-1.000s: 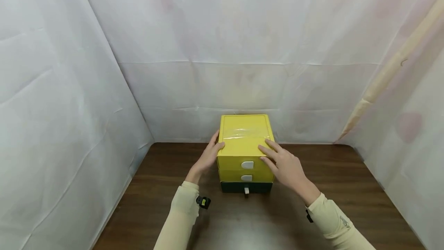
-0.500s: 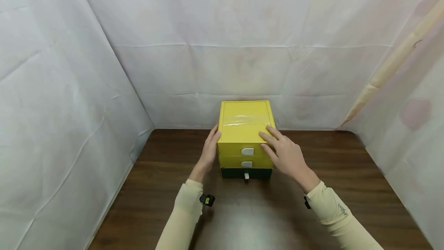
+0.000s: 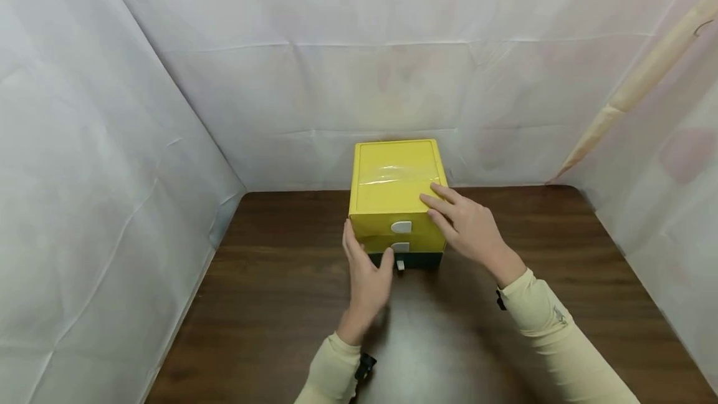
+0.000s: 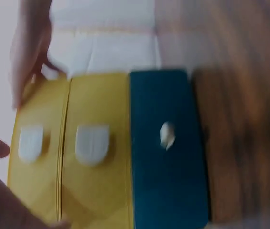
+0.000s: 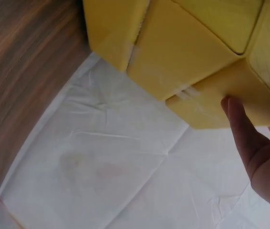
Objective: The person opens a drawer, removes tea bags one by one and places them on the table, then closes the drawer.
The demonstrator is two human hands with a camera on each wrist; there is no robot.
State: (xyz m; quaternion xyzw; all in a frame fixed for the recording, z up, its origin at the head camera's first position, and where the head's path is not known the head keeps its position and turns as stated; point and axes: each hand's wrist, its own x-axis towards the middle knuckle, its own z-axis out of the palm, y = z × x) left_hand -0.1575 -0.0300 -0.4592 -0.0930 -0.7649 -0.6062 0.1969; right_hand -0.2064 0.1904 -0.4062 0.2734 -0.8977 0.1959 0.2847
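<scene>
A small chest of drawers (image 3: pixel 395 198) stands on the table, with two yellow tiers above a dark green one. White tabs mark the fronts: a top tab (image 3: pixel 401 227), a middle tab (image 3: pixel 401 247) and a bottom tab (image 4: pixel 167 135). My left hand (image 3: pixel 367 282) is at the left front, fingers extended by the corner and thumb beside the middle tab. Resting on the upper right front edge is my right hand (image 3: pixel 471 226), fingers spread over the top. In the right wrist view, one digit of the right hand (image 5: pixel 268 176) lies along the yellow side.
Clear tape (image 3: pixel 389 174) crosses the yellow top. Behind the chest hangs a white cloth wall (image 3: pixel 336 86), with another white cloth (image 3: pixel 112 204) at the left. The dark wooden table (image 3: pixel 269 304) extends to both sides and in front.
The left hand has left the chest's left side and come round to its front, near the tabs. The right hand keeps its place on top. The head view has tilted down.
</scene>
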